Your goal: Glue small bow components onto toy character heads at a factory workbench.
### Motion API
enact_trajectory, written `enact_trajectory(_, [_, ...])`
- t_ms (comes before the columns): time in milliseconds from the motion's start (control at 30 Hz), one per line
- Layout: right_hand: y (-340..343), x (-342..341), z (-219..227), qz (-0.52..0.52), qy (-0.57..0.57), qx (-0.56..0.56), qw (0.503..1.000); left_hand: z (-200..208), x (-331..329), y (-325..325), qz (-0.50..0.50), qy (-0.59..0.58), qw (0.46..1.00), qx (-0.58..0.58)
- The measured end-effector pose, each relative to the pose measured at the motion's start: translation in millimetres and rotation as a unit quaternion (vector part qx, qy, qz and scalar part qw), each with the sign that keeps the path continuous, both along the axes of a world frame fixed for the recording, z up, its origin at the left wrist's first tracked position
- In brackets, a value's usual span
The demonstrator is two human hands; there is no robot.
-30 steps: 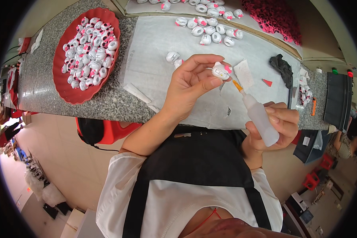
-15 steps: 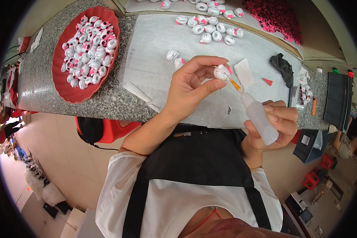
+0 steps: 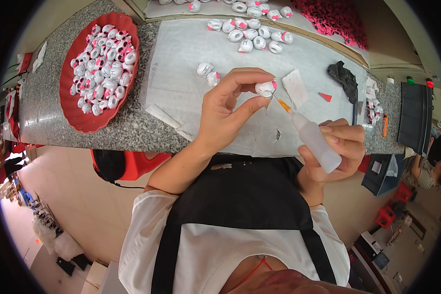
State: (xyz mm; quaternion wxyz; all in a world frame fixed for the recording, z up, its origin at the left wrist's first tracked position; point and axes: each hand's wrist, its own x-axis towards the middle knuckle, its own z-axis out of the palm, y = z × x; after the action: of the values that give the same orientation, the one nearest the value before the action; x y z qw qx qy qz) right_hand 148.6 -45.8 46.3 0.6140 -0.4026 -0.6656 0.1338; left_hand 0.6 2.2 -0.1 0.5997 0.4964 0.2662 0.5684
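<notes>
Between the thumb and fingers of my left hand [image 3: 232,105] is a small white cat-head piece [image 3: 265,88] with a pink bow. My right hand [image 3: 343,147] grips a translucent squeeze bottle [image 3: 317,146], tilted so that its orange needle tip [image 3: 283,105] points up and left at the piece. The thin needle end comes close to the piece's right side; I cannot tell whether they touch. Two more white pieces [image 3: 205,69] lie on the white paper [image 3: 176,54] just beyond my left hand.
At left, a red scalloped tray [image 3: 69,110] holds a heap of cat-head pieces on the granite counter [image 3: 39,108]. Loose pieces [image 3: 245,46] lie at the far edge, near a pile of pink parts [image 3: 328,22]. Toward the right are folded tissue [image 3: 293,88], black crumpled plastic [image 3: 342,78] and an orange pen-like object [image 3: 385,125].
The needle tip has drawn slightly away from the cat-head piece, leaving a wider gap between nozzle and piece. Both hands keep their grips. The whole view has shifted slightly.
</notes>
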Motion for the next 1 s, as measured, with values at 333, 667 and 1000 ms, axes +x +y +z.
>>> enact_trajectory(333, [35.8,38.3,-2.4,0.021,0.122,-0.237,0.964,5.0,-6.2,2.8,0.025,-0.100,0.992,-0.078])
enact_trajectory(667, [191.1,62.4,-38.4,-0.196,-0.248,-0.236,0.919,6.2,-3.0,0.8,-0.009,-0.106,0.988,-0.114])
enact_trajectory(1000, [213.1,60.1,-56.2,-0.307,-0.362,-0.202,0.857,4.6,-4.6,-1.1,-0.018,-0.094,0.989,-0.111])
